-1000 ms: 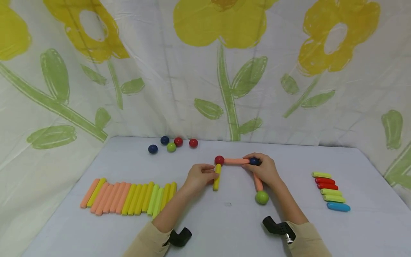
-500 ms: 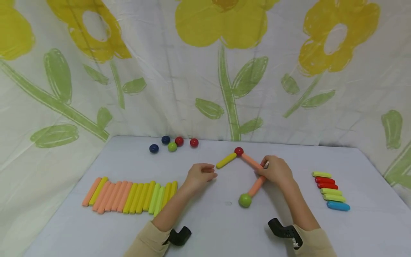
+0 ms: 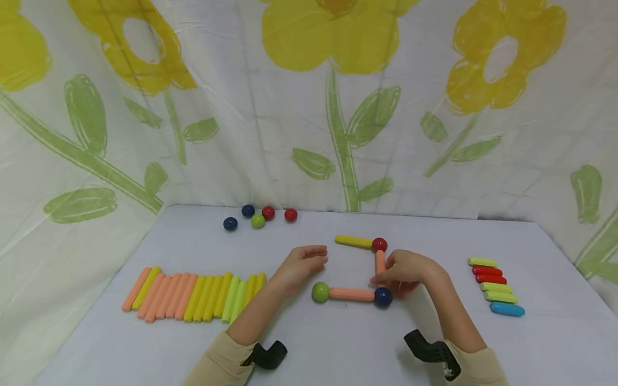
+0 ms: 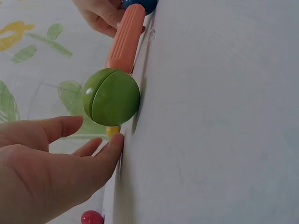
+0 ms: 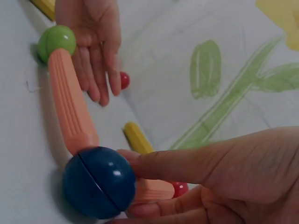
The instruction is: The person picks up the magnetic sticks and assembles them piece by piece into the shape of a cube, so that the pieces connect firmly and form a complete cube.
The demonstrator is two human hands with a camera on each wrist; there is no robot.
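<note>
My right hand (image 3: 411,268) pinches an orange stick (image 3: 380,261) close to the dark blue ball (image 5: 99,183). That stick joins a red ball (image 3: 379,245), from which a yellow stick (image 3: 353,241) points left. A second orange stick (image 3: 352,294) runs left from the blue ball to a green ball (image 3: 321,292). Together the joined pieces form three sides of a square on the table. My left hand (image 3: 298,269) is held with fingers extended and nothing in it, just left of the green ball; the left wrist view shows thumb and fingers apart near that ball (image 4: 112,97).
Loose sticks in orange, yellow and lime lie in a row (image 3: 200,298) at left. Several loose balls (image 3: 258,221) sit at the table's back edge. Short lime, red and blue sticks (image 3: 497,287) line the right side. A flower-printed cloth (image 3: 227,123) hangs behind.
The right hand has turned the joined pieces clockwise; the green ball has swung from lower right to the left. The left hand has let go of the yellow stick and stayed in place.
</note>
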